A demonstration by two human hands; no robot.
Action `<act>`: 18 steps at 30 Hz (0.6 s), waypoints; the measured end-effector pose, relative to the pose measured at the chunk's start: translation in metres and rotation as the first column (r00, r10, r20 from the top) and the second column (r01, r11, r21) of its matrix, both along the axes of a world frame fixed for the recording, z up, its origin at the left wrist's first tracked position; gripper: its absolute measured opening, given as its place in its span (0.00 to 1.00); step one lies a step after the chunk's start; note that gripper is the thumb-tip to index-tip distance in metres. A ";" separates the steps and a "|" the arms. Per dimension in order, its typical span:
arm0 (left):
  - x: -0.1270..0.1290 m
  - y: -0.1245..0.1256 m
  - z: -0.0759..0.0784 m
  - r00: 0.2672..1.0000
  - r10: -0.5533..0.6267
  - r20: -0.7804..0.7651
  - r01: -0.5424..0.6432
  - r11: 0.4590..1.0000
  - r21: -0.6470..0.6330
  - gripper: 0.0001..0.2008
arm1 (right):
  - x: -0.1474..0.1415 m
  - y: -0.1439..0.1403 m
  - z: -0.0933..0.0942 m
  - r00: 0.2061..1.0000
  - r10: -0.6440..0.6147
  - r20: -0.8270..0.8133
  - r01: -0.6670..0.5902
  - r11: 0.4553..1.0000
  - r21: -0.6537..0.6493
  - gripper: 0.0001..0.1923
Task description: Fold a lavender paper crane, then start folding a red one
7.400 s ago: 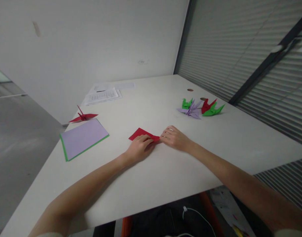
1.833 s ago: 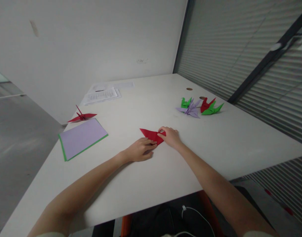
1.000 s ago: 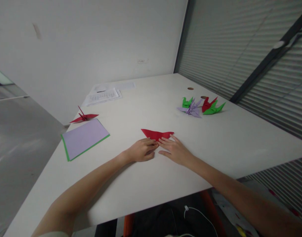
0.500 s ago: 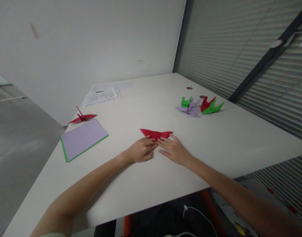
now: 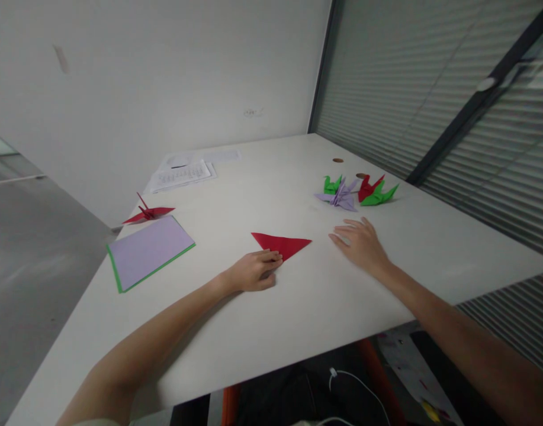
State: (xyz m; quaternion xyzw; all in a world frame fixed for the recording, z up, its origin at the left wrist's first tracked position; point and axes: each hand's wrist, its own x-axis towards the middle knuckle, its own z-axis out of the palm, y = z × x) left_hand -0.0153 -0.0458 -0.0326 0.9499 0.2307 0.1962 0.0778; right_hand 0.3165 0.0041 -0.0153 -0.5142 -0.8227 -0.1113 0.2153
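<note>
Head view, looking forward and down over a white rectangular table [image 5: 298,319]. A flat red paper triangle [image 5: 282,243] lies on the tabletop near its middle, long edge away from the person, one point aimed toward the right.

Left hand [image 5: 253,272]: palm down on the table, fingers loosely curled, fingertips [image 5: 275,257] pressing the near left corner of the red triangle. It pins the paper rather than grips it.

Right hand [image 5: 362,244]: palm down, fingers spread wide and flat, holding nothing. It sits to the right of the triangle, clear of it, with bare table between.

Beyond the right hand, a cluster of folded paper cranes [image 5: 357,192] in green, lilac and red stands near the window side of the table. On the left, a lilac sheet of paper on a green sheet [image 5: 149,249] lies flat near the table edge; just behind it sits a single red folded paper crane [image 5: 148,213]. At the far end, printed white sheets [image 5: 182,173] lie in a loose stack. Horizontal blinds [image 5: 431,89] cover the glass to the right.
</note>
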 end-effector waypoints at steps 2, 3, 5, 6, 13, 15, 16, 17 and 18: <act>0.000 0.000 -0.001 1.000 0.005 -0.002 -0.005 1.000 0.006 0.20 | -0.019 -0.012 0.003 0.998 0.061 -0.028 -0.061 0.998 0.015 0.20; 0.001 0.000 -0.001 1.000 0.007 -0.003 -0.007 1.000 0.011 0.20 | -0.034 -0.020 0.003 0.989 0.145 -0.020 -0.145 0.989 -0.006 0.20; 0.000 -0.001 -0.001 1.000 0.012 -0.006 -0.012 1.000 0.018 0.20 | -0.065 -0.036 0.000 0.943 0.332 0.023 -0.329 0.939 -0.098 0.20; 0.000 -0.001 0.000 1.000 0.015 -0.004 -0.015 1.000 0.020 0.21 | -0.077 -0.042 -0.004 0.916 0.399 0.036 -0.391 0.910 -0.140 0.22; -0.001 -0.002 0.002 1.000 0.009 -0.012 -0.009 1.000 0.003 0.20 | -0.038 -0.015 -0.016 0.979 0.202 0.011 -0.193 0.952 -0.239 0.20; -0.001 -0.001 0.001 1.000 0.010 -0.010 -0.010 1.000 0.009 0.20 | -0.026 -0.005 -0.007 0.996 0.080 -0.031 -0.084 0.977 -0.194 0.21; 0.000 -0.001 0.001 1.000 0.014 -0.008 -0.014 1.000 0.015 0.19 | -0.028 -0.004 0.000 0.995 0.052 -0.082 -0.067 0.981 -0.182 0.21; 0.000 -0.001 0.001 1.000 0.020 -0.006 -0.020 1.000 0.021 0.19 | -0.036 -0.006 0.009 0.985 0.060 -0.160 -0.091 0.977 -0.194 0.21; 0.000 -0.001 0.001 1.000 0.023 -0.003 -0.023 0.999 0.026 0.19 | -0.049 -0.012 0.020 0.959 0.086 -0.270 -0.146 0.966 -0.213 0.20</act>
